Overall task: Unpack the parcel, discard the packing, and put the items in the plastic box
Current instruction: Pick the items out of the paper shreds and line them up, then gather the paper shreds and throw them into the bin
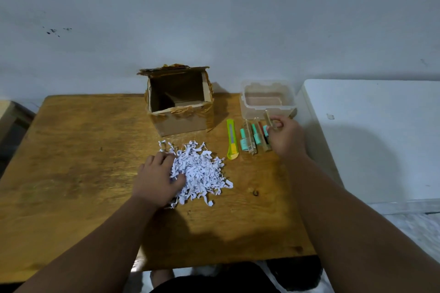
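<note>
Our left hand (158, 178), frame middle: fingers curled, grabbing white paper shreds (204, 171). Our right hand (288, 137) pinches brown stick (268, 117) below plastic box (244, 106), right of middle.

No text, label, brand or number can be read anywhere. Any print on the white shredded paper strips (202, 171) at the centre of the frame, or on the small clear-wrapped teal and red items (252, 138) right of centre, is too small to tell.
</note>
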